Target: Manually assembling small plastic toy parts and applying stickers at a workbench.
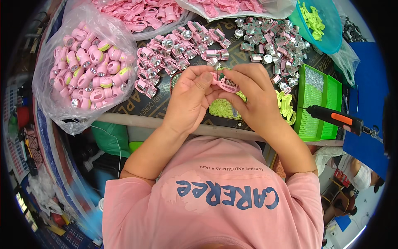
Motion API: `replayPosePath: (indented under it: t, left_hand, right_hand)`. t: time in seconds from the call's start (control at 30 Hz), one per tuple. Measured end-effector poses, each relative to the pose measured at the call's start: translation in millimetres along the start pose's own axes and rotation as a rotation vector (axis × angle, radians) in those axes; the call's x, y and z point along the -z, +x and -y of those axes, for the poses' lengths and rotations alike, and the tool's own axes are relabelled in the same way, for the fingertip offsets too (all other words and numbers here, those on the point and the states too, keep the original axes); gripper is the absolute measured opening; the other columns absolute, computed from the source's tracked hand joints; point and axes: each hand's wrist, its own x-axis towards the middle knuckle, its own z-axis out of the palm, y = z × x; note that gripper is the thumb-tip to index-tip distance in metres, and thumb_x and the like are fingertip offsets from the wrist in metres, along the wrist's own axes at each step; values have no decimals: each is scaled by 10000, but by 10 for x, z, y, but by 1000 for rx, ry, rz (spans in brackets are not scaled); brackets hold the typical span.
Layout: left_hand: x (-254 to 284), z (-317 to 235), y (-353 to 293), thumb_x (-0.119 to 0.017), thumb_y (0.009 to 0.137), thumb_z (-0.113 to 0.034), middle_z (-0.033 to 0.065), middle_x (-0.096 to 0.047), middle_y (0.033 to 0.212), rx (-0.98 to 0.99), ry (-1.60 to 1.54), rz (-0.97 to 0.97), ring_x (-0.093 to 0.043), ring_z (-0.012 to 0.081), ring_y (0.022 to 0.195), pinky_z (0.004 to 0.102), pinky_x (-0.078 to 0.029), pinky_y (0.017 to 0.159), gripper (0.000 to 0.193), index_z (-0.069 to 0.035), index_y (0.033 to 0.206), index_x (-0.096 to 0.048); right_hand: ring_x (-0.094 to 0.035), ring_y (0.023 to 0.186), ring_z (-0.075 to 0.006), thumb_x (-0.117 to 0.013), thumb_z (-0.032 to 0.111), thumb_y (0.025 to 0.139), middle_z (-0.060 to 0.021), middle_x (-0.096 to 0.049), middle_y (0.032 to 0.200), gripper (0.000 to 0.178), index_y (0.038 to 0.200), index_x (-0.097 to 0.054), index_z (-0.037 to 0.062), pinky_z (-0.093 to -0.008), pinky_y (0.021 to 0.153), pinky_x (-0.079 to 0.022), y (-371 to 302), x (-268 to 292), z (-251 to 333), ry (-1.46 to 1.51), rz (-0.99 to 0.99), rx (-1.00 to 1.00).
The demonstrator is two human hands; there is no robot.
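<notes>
Over the near edge of the table, both hands hold one pink torch shell half (pixel 227 85) with small metal and green parts showing inside. My left hand (pixel 186 99) pinches its left end between thumb and fingers. Curled over its right side is my right hand (pixel 259 97); its fingers partly cover the shell. Just beneath the hands sits a container of small yellow-green pieces (pixel 224 108), partly hidden. Past my fingertips lie many pink shell halves with silver reflectors (pixel 178 45), one of them (pixel 215 54) very near the held one.
At left, a clear plastic bag holds assembled pink torches (pixel 97 68). Loose silver parts (pixel 271 45) are heaped at back right, beside a teal bowl (pixel 336 25). Yellow-green curved pieces (pixel 286 107) lie by a green tray (pixel 306 128). An electric screwdriver (pixel 336 117) hangs over that tray.
</notes>
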Motion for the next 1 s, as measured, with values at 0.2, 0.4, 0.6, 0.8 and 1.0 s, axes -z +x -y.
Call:
replayPosePath:
  t: [0.2,0.4,0.6,0.8,1.0]
  left_hand:
    - [-74,56,-24,-619,1053,-168,113,-676,1117,15,1,13,-700,235,1011,393,-584,914,236,-25,1217,-526]
    - [-55,91,2,-605,1064,-200,111,-676,1166,-68,138,-11,-684,210,1063,374,-570,944,269,-30,1258,-531]
    - [44,-351,52,-562,1066,-120,148,-664,1270,-171,1065,369,-667,191,1120,336,-525,985,297,8,1325,-494]
    - [33,-557,208,-538,1086,-199,143,-682,1179,197,735,508,-675,204,1096,350,-558,921,289,1,1293,-526]
    - [154,-572,378,-507,1095,-312,177,-701,1066,479,230,500,-740,326,979,425,-623,835,380,30,1258,-533]
  right_hand:
    - [-610,871,-337,-803,0,736,-132,-642,1003,414,1132,-685,8,-429,760,-494,-92,-126,-74,-5,-123,43]
    - [-620,885,-323,-795,-4,765,-130,-656,1008,394,1145,-688,10,-414,758,-501,-206,-255,-87,10,-211,9]
    - [-629,1004,-161,-637,135,987,-81,-649,1217,394,1352,-597,-6,-310,861,-512,-188,9,-295,1022,0,-853]
    - [-641,1066,-170,-678,-102,820,-79,-686,1190,385,1176,-701,41,-310,848,-543,67,241,-296,751,39,-322]
    - [-703,973,-236,-798,-53,777,-94,-718,1060,275,1030,-738,37,-341,823,-562,81,240,-304,352,205,-90]
